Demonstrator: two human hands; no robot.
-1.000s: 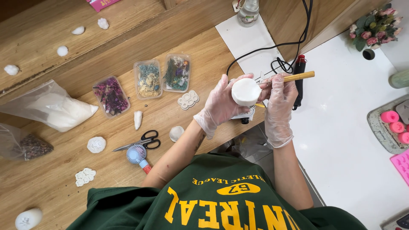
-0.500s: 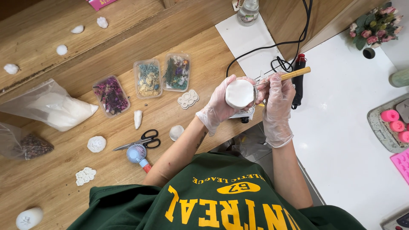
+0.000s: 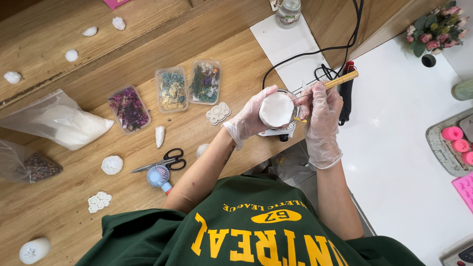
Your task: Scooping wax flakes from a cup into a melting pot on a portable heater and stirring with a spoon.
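Gloved left hand (image 3: 249,119) cupping a white round block (image 3: 276,110) above the desk edge, gloved right hand (image 3: 322,106) pinching a wooden-handled tool (image 3: 340,80) against the block's rim, small scale (image 3: 280,131) beneath, flower boxes (image 3: 187,86) and scissors (image 3: 165,162) on wooden desk (image 3: 59,212) further left.
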